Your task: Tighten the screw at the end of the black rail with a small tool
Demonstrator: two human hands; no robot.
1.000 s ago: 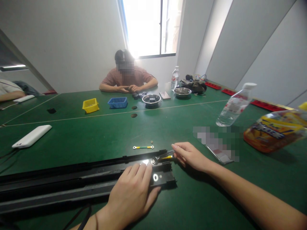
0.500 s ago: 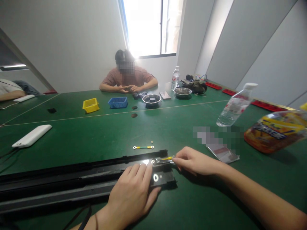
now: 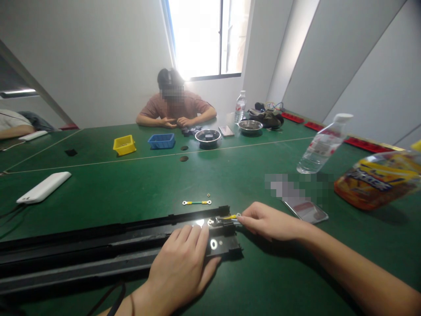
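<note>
A long black channel-shaped rail (image 3: 141, 235) lies across the near left of the table. My left hand (image 3: 184, 256) grips it near its right end, fingers over the top and thumb at the near side. At that end, my right hand (image 3: 258, 222) pinches a thin silver wrench (image 3: 236, 222), partly hidden by my fingers. The wrench reaches towards a bright round fastener (image 3: 210, 222) inside the channel. A yellow-sleeved wire lug (image 3: 230, 217) lies alongside it. Beyond the rail are a green-and-yellow ground wire (image 3: 196, 202) with ring ends and a small brass-coloured ring (image 3: 208, 195).
A phone (image 3: 307, 212), a water bottle (image 3: 320, 145) and an orange-liquid bottle (image 3: 378, 182) stand or lie to the right. A white power bank (image 3: 44, 188) is at left. Further back are yellow (image 3: 125, 145) and blue bins (image 3: 162, 141), metal bowls (image 3: 208, 138) and a seated person (image 3: 176, 109).
My right hand and the silver wrench shift only very slightly at the rail's end. My left hand stays put. The person opposite moves their hands a little.
</note>
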